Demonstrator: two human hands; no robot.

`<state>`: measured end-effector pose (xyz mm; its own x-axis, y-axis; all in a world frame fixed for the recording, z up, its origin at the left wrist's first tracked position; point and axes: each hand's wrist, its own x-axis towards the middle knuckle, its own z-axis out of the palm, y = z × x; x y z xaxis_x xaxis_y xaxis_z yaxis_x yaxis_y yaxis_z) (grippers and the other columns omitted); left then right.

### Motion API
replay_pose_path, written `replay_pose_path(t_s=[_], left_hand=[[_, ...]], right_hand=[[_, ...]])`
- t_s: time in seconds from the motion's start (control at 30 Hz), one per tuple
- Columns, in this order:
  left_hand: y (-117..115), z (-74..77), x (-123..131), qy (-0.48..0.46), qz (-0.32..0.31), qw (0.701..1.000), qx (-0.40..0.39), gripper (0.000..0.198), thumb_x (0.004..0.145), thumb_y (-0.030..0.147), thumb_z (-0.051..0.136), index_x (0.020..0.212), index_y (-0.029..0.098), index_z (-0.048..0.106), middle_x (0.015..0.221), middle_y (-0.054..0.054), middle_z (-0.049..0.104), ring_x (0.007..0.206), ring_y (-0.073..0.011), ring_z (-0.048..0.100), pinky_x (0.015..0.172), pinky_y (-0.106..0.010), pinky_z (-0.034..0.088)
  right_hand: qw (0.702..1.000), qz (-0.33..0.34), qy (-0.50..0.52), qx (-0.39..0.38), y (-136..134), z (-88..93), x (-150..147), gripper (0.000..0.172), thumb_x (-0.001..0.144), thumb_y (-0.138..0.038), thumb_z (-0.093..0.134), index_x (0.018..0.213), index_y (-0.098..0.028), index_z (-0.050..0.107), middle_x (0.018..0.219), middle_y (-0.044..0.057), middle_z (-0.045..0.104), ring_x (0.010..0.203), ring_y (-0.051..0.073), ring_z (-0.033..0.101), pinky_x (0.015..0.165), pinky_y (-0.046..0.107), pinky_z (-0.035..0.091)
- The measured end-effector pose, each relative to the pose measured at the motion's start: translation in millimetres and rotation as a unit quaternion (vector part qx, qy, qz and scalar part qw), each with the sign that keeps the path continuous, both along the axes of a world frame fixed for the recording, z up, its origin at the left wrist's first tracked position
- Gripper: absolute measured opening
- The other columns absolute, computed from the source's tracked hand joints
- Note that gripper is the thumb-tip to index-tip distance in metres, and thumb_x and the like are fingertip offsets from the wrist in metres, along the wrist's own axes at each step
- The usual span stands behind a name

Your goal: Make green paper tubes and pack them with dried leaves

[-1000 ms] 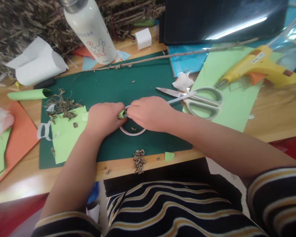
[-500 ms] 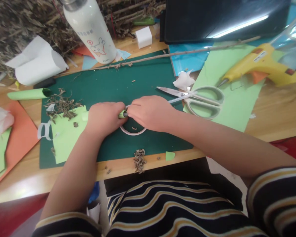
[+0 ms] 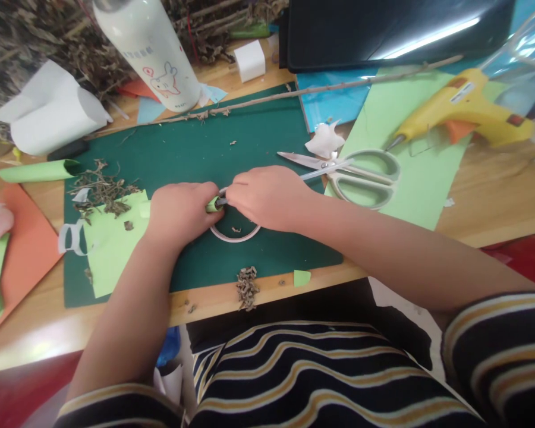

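My left hand (image 3: 182,211) is closed round a small rolled tube of green paper (image 3: 213,204), whose end pokes out toward my right hand. My right hand (image 3: 270,197) grips a thin pale stick (image 3: 314,174); its tip meets the tube's opening, and its other end reaches over the scissors. My right fingers hide where it is pinched. Below both hands, a pale ring (image 3: 234,240) lies on the green cutting mat (image 3: 249,131), partly covered by them. Open scissors (image 3: 361,178) with whitish handles rest to the right. Left of my left hand lies light green paper (image 3: 113,244).
Dried plant bits (image 3: 104,187) lie on the mat's left, and crumbs (image 3: 247,288) at the table edge. Behind stand a white bottle (image 3: 160,59) and a long twig (image 3: 258,102). A yellow glue gun (image 3: 455,107) lies right, near a black tablet-like slab (image 3: 396,30).
The whole view has shifted slightly, so everything sits a little further left. The green tube and the stick's dark tip are slightly further apart; both hands keep their hold.
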<state>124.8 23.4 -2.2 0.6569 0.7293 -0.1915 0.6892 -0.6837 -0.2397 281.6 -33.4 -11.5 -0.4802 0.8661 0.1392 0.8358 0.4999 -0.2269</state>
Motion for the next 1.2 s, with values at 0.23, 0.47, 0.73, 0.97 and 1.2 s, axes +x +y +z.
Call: replay_pose_path(t_s=[0.23,0.47,0.73,0.97,1.2], left_hand=[[-0.8,2.1,1.7,0.0,0.019,1.0,-0.016,0.026,0.071,0.035,0.041,0.078,0.019,0.06,0.073,-0.008,0.065,0.071,-0.0251,0.06,0.053,-0.029,0.035],[-9.6,11.0,0.1,-0.048,0.019,0.999,-0.005,0.025,0.071,0.036,0.041,0.073,0.019,0.06,0.067,-0.006,0.064,0.064,-0.0219,0.059,0.05,-0.027,0.032],[-50.4,57.1,-9.2,-0.248,-0.024,0.968,-0.013,0.024,0.072,0.034,0.04,0.064,0.019,0.057,0.054,-0.001,0.058,0.049,-0.0121,0.049,0.049,-0.023,0.036],[-93.0,72.1,-11.3,-0.349,-0.002,0.934,0.079,0.015,0.067,0.024,0.046,0.052,0.019,0.045,0.042,0.004,0.044,0.039,-0.0076,0.035,0.041,-0.02,0.029],[-126.5,75.2,-20.7,-0.505,0.014,0.86,0.072,0.01,0.063,0.016,0.053,0.058,0.018,0.045,0.044,0.007,0.044,0.039,-0.005,0.034,0.037,-0.016,0.028]], right_hand=[[0.998,-0.053,0.024,-0.028,-1.7,11.8,15.7,0.022,0.082,-0.02,0.039,0.08,-0.015,0.06,0.075,0.003,0.059,0.065,0.014,0.049,0.052,0.027,0.019],[0.994,-0.079,0.079,-0.02,0.1,14.9,27.9,0.026,0.079,-0.039,0.045,0.082,-0.016,0.057,0.068,-0.001,0.054,0.06,0.011,0.043,0.052,0.023,0.017],[0.969,0.012,0.24,-0.063,-21.5,61.4,15.6,0.025,0.078,-0.037,0.05,0.07,-0.015,0.059,0.058,-0.002,0.053,0.054,0.008,0.04,0.052,0.022,0.022],[0.986,0.072,0.117,-0.095,-39.6,117.3,0.2,0.026,0.075,-0.024,0.048,0.051,-0.016,0.044,0.048,-0.005,0.041,0.047,0.007,0.029,0.047,0.023,0.019],[0.976,0.212,-0.043,0.028,-55.9,160.7,-19.9,0.021,0.07,-0.015,0.047,0.05,-0.018,0.045,0.046,-0.002,0.044,0.045,0.009,0.026,0.045,0.025,0.017]])
